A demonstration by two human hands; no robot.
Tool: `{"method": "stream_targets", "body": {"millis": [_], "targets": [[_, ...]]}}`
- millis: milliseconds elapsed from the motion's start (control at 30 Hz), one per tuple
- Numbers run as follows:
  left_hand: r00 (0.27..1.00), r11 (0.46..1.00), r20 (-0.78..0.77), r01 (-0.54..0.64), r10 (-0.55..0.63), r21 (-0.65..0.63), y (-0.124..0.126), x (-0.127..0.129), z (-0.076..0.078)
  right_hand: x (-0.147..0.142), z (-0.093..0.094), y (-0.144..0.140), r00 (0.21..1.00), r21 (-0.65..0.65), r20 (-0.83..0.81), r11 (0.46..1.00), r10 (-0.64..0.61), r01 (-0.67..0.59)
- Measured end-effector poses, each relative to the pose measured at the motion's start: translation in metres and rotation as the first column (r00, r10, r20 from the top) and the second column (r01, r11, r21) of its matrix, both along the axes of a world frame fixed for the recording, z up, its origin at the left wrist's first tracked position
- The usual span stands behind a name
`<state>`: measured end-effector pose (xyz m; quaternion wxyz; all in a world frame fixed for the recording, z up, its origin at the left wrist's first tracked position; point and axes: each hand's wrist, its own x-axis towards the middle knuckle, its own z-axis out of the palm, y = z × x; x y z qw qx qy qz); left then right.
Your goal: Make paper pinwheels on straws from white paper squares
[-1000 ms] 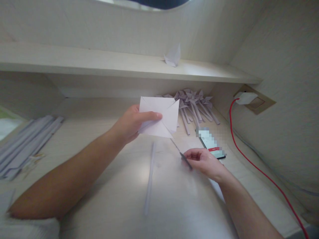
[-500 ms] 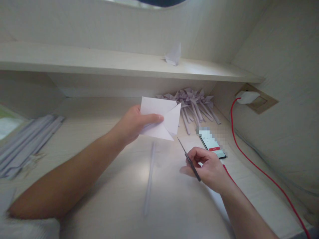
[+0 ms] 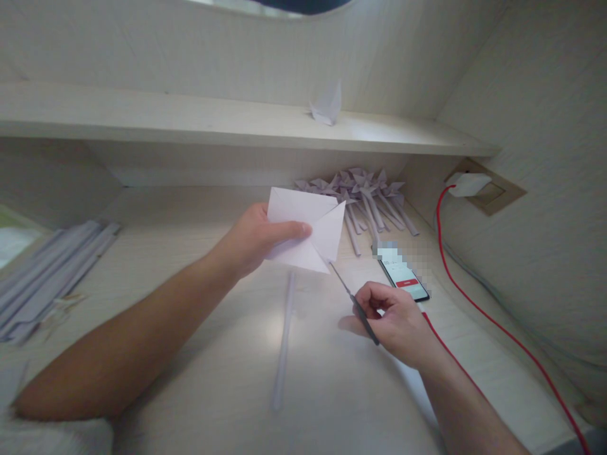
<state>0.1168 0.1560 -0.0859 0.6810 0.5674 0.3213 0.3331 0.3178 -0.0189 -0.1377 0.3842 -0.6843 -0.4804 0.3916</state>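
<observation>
In the head view, my left hand (image 3: 258, 237) pinches a square of white paper (image 3: 303, 205) with the thumb on top, near its middle. Slits run inward from the paper's corners on the right and lower right. My right hand (image 3: 391, 319) is closed around dark-handled scissors (image 3: 363, 313), seen nearly edge-on. The blade tips point up and left and meet the paper's lower right edge. Whether they touch it I cannot tell. Beneath the paper, a thin rolled paper stick (image 3: 283, 347) lies lengthwise on the desk.
Several paper pinwheels on sticks (image 3: 363, 189) are heaped at the back. A phone (image 3: 403, 272) lies right of them. A red cable (image 3: 493, 309) runs from a white charger (image 3: 469, 185). Paper rolls (image 3: 57, 272) lie at left. Folded paper (image 3: 327, 107) stands on the shelf (image 3: 190, 120).
The scissors have come up to the paper's lower right edge, closing the small gap between them. My left hand's pinch on the paper stays the same.
</observation>
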Motion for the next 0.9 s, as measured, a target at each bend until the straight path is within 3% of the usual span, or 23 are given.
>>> {"method": "stream_targets", "body": {"millis": [900], "targets": [[0.999, 0.998, -0.047, -0.02, 0.023, 0.051, 0.0006, -0.0013, -0.0038, -0.0005, 0.0042, -0.0004, 0.999, 0.009, 0.044, 1.0, 0.011, -0.011]]}}
